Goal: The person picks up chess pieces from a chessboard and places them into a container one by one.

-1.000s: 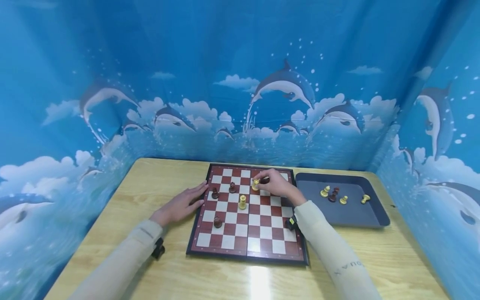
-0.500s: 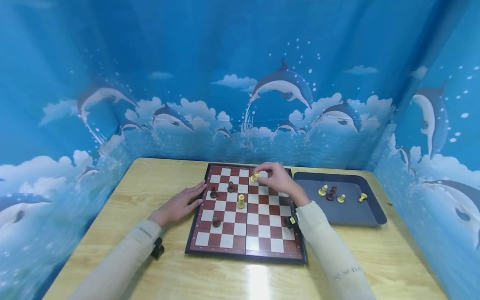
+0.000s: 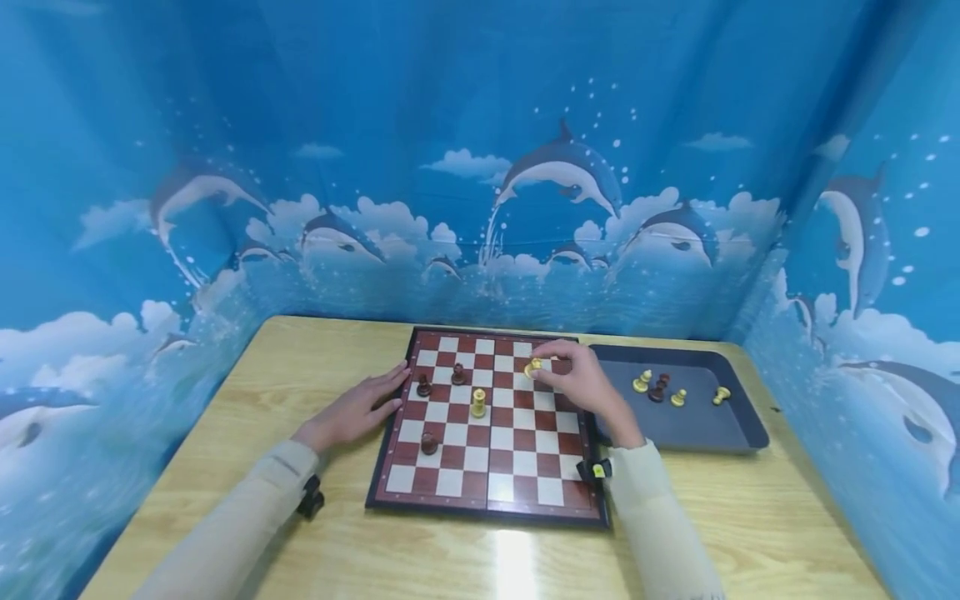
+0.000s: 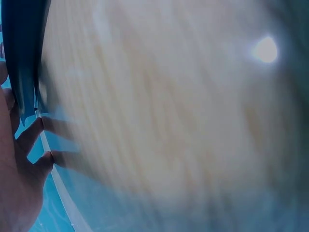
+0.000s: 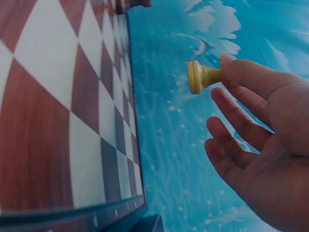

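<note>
My right hand pinches a yellow chess piece between thumb and index finger, over the far right part of the chessboard. In the right wrist view its round base is free and raised off the squares; its top is hidden by the fingers. My left hand lies relaxed along the board's left edge, fingertips right at the rim. Standing on the board are a tall yellow chess piece near the middle and dark brown chess pieces on the left half.
A dark grey tray sits right of the board, holding several yellow and brown chess pieces. Wooden table surrounds both. A blue dolphin-print curtain hangs behind the table and at its sides.
My right hand has lifted the yellow piece off the board, carried it toward the far edge and then to the right. My left hand stays at the board's edge.
</note>
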